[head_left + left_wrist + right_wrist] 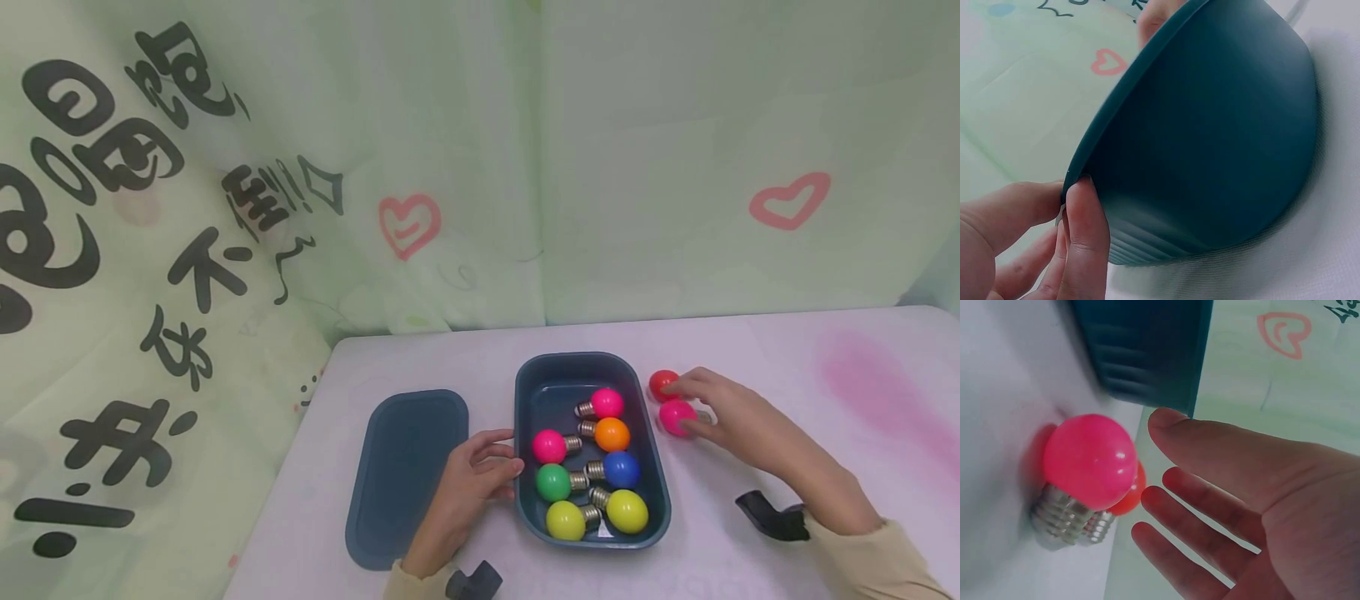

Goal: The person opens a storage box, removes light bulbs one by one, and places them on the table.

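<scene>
A dark blue box (553, 402) stands on the table with several coloured light bulbs inside, among them an orange one (612, 434), a blue one (622, 470) and a green one (553, 482). My left hand (468, 492) pinches the box's left rim between thumb and fingers, as the left wrist view confirms. Right of the box lie a red bulb (662, 384) and a pink bulb (677, 417). Over these two hovers my right hand (742, 421), its fingers spread. In the right wrist view the pink bulb (1090, 461) is apart from the fingers and partly covers the red one (1132, 490).
A dark blue lid (405, 475) lies flat on the table left of the box. Behind the white table (780, 367) hangs a pale green curtain (637, 167) with hearts and black writing. A black strap piece (772, 517) is by the right wrist.
</scene>
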A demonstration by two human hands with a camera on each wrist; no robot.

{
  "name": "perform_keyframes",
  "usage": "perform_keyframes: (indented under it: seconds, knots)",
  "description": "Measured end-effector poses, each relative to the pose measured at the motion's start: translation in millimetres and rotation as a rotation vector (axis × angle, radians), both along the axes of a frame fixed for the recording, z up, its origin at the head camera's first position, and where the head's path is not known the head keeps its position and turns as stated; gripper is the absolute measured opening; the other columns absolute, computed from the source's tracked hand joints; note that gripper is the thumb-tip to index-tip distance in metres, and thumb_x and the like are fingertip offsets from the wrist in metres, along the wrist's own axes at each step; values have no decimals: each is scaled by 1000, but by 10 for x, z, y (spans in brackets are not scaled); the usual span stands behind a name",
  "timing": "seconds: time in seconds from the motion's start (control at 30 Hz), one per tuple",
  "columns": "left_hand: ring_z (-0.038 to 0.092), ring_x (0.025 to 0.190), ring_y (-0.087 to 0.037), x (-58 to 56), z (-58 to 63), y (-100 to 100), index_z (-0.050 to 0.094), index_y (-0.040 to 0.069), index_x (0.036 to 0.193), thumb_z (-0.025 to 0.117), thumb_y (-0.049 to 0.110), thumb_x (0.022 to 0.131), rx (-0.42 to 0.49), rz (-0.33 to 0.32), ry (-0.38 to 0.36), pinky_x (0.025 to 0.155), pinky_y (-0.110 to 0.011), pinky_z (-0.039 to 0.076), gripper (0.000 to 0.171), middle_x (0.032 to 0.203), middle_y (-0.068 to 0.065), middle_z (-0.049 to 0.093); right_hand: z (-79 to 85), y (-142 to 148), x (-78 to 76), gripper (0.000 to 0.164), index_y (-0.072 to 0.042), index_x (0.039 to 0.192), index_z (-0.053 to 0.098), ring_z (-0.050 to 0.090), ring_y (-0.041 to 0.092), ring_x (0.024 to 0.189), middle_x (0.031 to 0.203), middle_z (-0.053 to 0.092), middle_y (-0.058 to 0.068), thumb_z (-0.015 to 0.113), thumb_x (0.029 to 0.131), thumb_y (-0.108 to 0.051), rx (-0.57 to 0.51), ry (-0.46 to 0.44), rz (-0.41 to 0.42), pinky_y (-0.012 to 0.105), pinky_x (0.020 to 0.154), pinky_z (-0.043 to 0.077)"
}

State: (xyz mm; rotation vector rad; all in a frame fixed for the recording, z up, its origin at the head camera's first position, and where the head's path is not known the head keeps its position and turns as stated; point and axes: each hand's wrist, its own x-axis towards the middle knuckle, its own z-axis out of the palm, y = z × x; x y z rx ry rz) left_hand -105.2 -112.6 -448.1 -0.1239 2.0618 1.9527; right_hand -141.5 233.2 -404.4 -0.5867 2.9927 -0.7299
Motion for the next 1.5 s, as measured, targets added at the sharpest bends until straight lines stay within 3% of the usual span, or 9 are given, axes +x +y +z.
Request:
perform_keyframes:
  seconds: [0.73,1.13,1.5]
  knots:
    - [68,84,-15,-9,-12,-1,61,10,131,78,16,86,7,0,2,68,-28,60,49,103,-7,67,227,-425,23,42,-5,118,68,63,25,96,113,64,13,83,79,-13,-54,27,79,42,80,60]
    - [68,85,-16,-5,4,0,62,9,131,78,16,86,7,-4,6,68,-28,60,48,103,-7,67,290,-624,20,39,-5,117,69,64,31,104,114,65,13,82,80,-12,-46,20,120,48,84,58]
    - [66,82,-14,-4,0,-3,61,8,131,76,15,87,32,-6,6,66,-27,59,47,103,-7,67,290,-825,-25,37,-6,117,70,66,30,103,113,65,13,80,82,-14,-52,-15,169,38,80,60]
